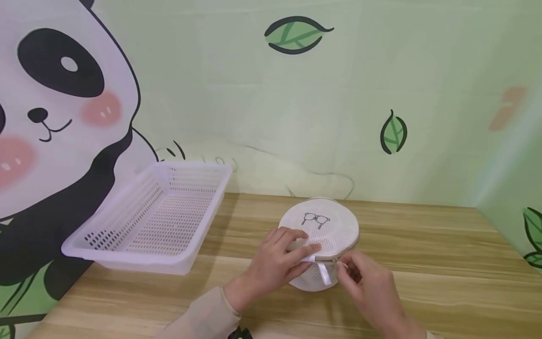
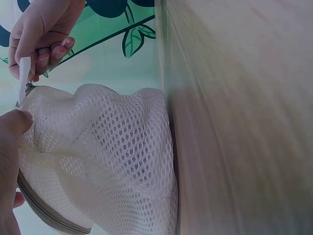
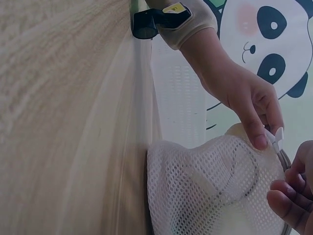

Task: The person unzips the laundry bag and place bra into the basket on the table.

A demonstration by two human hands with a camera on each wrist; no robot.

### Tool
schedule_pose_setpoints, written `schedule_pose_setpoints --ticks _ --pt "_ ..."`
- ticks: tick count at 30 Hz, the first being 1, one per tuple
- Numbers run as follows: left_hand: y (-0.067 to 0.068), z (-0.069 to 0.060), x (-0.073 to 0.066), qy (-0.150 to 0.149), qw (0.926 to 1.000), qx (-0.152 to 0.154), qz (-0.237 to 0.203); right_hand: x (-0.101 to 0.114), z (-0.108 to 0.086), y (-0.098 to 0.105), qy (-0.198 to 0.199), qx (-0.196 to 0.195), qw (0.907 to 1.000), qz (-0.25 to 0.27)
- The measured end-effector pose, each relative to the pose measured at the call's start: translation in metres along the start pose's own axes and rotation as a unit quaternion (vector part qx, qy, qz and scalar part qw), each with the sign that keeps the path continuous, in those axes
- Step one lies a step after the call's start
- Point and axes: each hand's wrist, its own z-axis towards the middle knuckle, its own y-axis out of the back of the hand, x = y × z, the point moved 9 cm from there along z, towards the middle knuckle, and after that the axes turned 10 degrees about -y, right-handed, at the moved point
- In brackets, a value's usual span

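Note:
A round white mesh laundry bag stands on the wooden table, its lid printed with a small drawing in glasses. At the lid's front edge, my left hand grips the rim between thumb and fingers, beside a white ribbon tab. Just right of it, my right hand pinches at the zipper on the seam; its fingers mostly hide the pull. The left wrist view shows the zipper teeth along the rim. Through the mesh in the right wrist view, a faint dark curved line shows.
To the left stands a white perforated plastic basket, with nothing seen inside. Behind the table rises a pale green wall with a panda and leaves. A dark wrist device sits at my left sleeve.

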Motion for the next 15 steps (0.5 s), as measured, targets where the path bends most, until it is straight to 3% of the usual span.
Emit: schedule_pose_setpoints --ticks 15 --pt "-0.0012 -0.0011 0.0032 0.002 1.0000 0.001 -0.004 -0.0041 0.0020 0.0018 -0.007 -0.007 0.9999 0.004"
